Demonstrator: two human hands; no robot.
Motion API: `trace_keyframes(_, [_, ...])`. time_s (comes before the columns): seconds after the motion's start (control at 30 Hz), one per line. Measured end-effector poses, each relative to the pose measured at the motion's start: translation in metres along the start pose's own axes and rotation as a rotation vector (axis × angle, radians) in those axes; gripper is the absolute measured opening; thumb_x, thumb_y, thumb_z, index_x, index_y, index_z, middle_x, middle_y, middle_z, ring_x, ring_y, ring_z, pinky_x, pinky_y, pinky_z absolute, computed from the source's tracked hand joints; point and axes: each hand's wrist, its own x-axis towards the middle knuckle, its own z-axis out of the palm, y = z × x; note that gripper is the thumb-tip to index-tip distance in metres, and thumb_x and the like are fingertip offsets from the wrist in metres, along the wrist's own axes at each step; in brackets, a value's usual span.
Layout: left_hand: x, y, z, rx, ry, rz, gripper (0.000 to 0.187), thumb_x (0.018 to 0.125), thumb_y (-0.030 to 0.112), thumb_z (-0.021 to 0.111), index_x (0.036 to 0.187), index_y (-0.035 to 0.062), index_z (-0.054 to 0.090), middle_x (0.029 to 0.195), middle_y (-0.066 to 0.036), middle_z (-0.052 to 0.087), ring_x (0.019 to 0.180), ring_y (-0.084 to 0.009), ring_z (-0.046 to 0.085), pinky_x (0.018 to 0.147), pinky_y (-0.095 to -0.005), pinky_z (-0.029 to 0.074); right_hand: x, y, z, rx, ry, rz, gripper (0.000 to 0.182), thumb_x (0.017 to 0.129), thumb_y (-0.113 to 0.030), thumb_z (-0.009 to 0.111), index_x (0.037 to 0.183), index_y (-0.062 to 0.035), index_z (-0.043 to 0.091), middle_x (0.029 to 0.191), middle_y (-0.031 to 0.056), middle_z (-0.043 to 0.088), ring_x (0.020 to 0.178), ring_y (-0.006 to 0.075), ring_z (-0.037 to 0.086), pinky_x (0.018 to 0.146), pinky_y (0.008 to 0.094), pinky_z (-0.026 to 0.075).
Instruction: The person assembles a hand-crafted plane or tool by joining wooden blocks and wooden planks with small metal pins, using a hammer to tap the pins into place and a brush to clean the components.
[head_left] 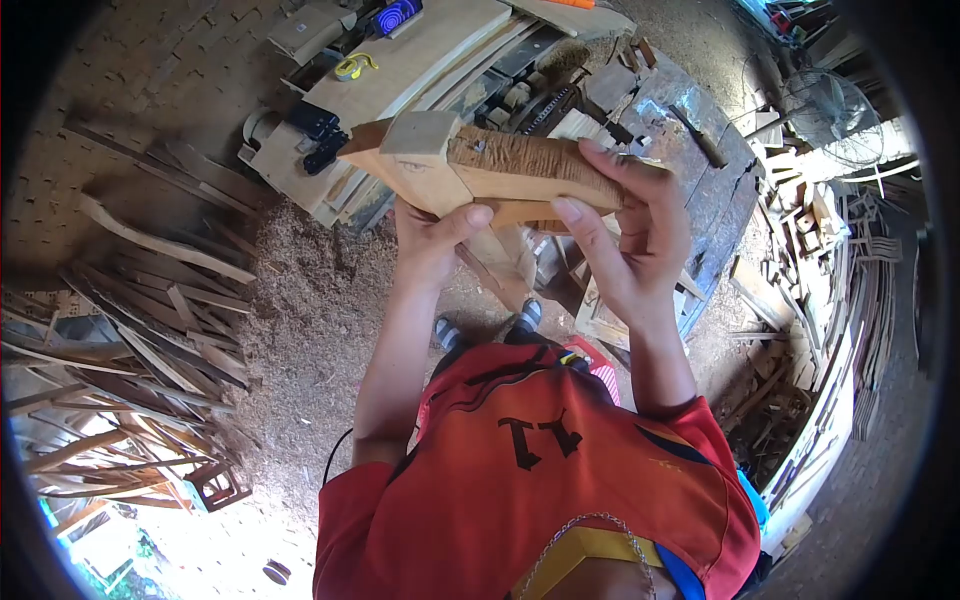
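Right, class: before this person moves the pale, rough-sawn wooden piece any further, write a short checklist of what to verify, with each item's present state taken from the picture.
1. Left hand grips the pale, rough-sawn wooden piece from below, thumb on its face: ok.
2. Right hand clasps the piece's far end, fingers over its top edge: ok.
3. Piece held clear above the cluttered wooden workbench, touching nothing: ok.
4. Feet in dark shoes stand on sawdust-covered floor: footing cannot tell.
5. Heap of thin wooden offcuts lies apart from the feet: ok.
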Motion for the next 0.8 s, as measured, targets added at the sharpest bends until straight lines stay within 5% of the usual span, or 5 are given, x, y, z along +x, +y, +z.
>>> trace_keyframes(0.27, [-0.002, 0.008, 0.021, 0.073, 0.115, -0.057, 0.056, 0.081, 0.008, 0.088, 0.13, -0.0011, 0.062, 0.119, -0.01, 0.073, 0.106, -0.0159, 0.071, 0.097, -0.0325, 0.056, 0.002, 0.006, 0.001, 0.138, 0.003, 0.078, 0.05, 0.093, 0.0, 0.076, 0.137, 0.0057, 0.053, 0.136, 0.0188, 0.064, 0.118, 0.0236, 0.068, 0.099, 0.0347, 0.058])
trace_keyframes(0.53, [-0.003, 0.016, 0.023, 0.109, 0.121, -0.093, 0.054, 0.082, 0.006, 0.087, 0.131, -0.0011, 0.063, 0.121, -0.01, 0.072, 0.108, -0.0164, 0.07, 0.099, -0.033, 0.055, 0.005, 0.008, -0.001, 0.195, -0.026, 0.207, 0.049, 0.096, -0.001, 0.073, 0.14, 0.0027, 0.053, 0.133, 0.0169, 0.064, 0.116, 0.0204, 0.067, 0.091, 0.0299, 0.059])
trace_keyframes(0.8, [-0.004, 0.017, 0.021, 0.09, 0.138, -0.1, 0.055, 0.082, 0.006, 0.087, 0.131, -0.0021, 0.063, 0.121, -0.011, 0.072, 0.108, -0.017, 0.07, 0.098, -0.0336, 0.055, 0.005, 0.016, 0.006, 0.367, 0.014, 0.238, 0.05, 0.096, 0.001, 0.073, 0.142, 0.0023, 0.052, 0.134, 0.0167, 0.064, 0.12, 0.0209, 0.066, 0.101, 0.0332, 0.055])
